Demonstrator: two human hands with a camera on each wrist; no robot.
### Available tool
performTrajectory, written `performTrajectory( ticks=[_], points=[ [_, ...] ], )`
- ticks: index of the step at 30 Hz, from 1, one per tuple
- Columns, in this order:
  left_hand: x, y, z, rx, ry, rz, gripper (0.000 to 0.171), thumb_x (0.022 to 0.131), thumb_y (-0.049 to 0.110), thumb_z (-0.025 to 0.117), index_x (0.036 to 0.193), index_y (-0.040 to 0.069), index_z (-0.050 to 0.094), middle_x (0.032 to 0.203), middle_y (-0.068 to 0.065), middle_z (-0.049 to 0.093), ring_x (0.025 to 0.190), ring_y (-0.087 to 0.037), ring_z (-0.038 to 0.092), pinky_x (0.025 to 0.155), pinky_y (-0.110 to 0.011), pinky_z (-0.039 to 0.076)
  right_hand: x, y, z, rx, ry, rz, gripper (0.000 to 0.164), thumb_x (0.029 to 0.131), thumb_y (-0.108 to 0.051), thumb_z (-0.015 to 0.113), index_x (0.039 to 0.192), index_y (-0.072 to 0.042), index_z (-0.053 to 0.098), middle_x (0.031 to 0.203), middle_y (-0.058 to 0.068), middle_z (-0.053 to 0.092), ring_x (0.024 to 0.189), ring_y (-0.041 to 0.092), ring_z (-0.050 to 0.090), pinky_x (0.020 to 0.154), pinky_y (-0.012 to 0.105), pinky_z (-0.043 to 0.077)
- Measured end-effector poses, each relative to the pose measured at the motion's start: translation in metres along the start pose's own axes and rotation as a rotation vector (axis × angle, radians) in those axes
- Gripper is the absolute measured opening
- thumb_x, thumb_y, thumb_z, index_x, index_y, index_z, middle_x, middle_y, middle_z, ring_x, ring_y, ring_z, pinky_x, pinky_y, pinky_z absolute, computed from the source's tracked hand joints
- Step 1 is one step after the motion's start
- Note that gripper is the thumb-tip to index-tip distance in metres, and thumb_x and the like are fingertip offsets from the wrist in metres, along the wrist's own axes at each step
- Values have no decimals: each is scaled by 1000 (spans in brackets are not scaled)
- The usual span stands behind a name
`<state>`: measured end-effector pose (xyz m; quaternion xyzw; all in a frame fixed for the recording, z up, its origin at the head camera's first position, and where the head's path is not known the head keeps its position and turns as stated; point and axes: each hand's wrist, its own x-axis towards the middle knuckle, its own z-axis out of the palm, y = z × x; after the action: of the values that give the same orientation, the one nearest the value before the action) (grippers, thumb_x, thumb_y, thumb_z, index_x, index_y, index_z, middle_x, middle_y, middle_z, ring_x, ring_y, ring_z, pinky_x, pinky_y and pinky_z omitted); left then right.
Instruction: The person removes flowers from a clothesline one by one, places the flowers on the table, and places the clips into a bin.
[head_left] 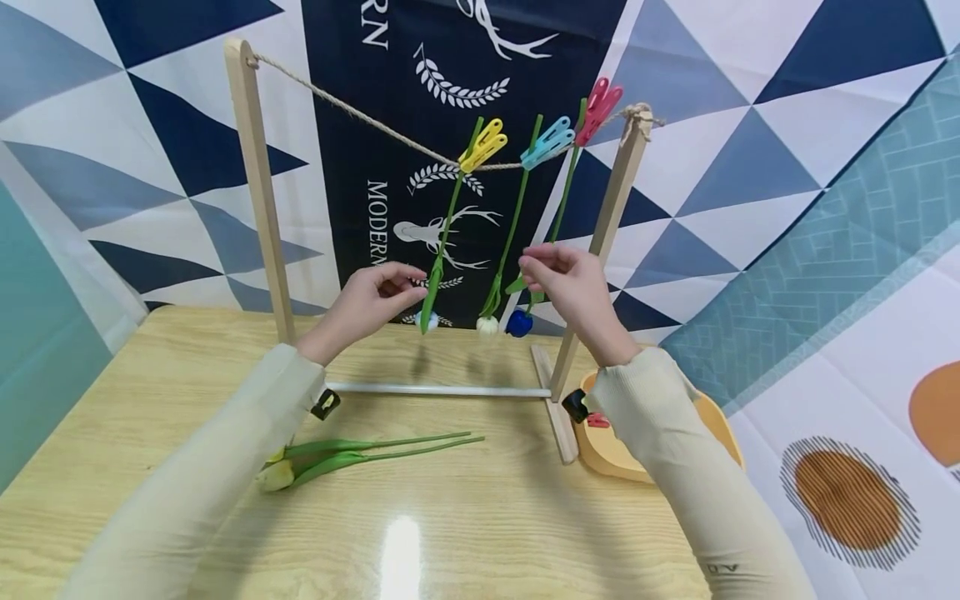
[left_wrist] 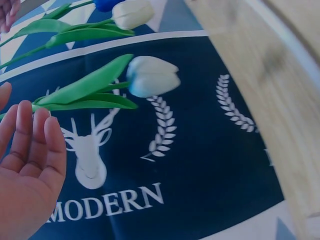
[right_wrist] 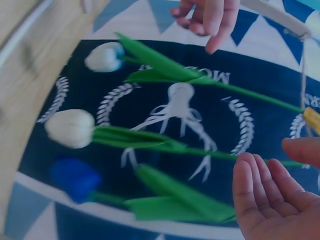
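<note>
Three artificial tulips hang heads-down from a rope (head_left: 360, 114), clipped by a yellow clothespin (head_left: 483, 146), a light-blue clothespin (head_left: 547, 143) and a red clothespin (head_left: 598, 112). The left one is a white-and-blue tulip (left_wrist: 152, 76), the middle a white tulip (right_wrist: 70, 128), the right a blue tulip (right_wrist: 75, 179). My left hand (head_left: 375, 298) is beside the white-and-blue tulip's leaves, fingers loosely bent, holding nothing. Near the stems of the other two, my right hand (head_left: 573, 287) hovers with relaxed fingers and nothing in its grasp.
A wooden left post (head_left: 258, 183) and right post (head_left: 611, 225) carry the rope, with a white bar (head_left: 442, 390) low between them. Yellowish tulips (head_left: 277, 475) lie on the table at front left. Behind my right forearm stands a yellow-orange container (head_left: 723, 433) with a red clothespin inside.
</note>
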<state>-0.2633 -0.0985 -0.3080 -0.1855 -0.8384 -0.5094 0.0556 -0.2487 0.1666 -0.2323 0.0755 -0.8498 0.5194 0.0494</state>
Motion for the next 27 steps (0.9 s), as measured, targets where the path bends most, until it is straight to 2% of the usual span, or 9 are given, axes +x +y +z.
performTrajectory(
  ticks=[4,10,14,20,27],
  points=[
    [8,10,-2,-11,38,21,33,91,30,62,117,11,63,93,-6,62,80,-17,56,71,-25,46,6,-18,3,14,5,-60,32,91,-25,61,117,-5,61,103,8,66,82,9,64,77,21,53],
    [21,24,-4,-39,118,64,30,91,26,62,116,10,63,93,-7,64,80,-15,56,71,-21,46,12,-37,8,61,31,-113,33,91,-22,62,119,-6,59,106,10,65,90,19,64,80,21,53],
    [26,32,-5,-52,167,77,31,90,25,63,116,9,63,93,-7,64,79,-15,56,70,-21,45,15,-49,10,71,60,-142,33,91,-22,62,121,-9,58,107,7,65,90,16,64,84,25,52],
    [34,42,-5,-67,193,78,34,89,25,64,119,9,61,99,-8,63,85,-15,57,72,-23,46,19,-68,13,54,117,-181,34,90,-21,63,122,-10,59,109,8,65,94,15,63,88,25,51],
    [46,51,-3,-110,203,55,38,89,25,64,122,8,58,107,-8,63,92,-16,58,76,-22,47,23,-88,14,26,145,-232,37,90,-22,62,124,-8,57,108,8,65,98,12,62,91,24,48]
  ],
)
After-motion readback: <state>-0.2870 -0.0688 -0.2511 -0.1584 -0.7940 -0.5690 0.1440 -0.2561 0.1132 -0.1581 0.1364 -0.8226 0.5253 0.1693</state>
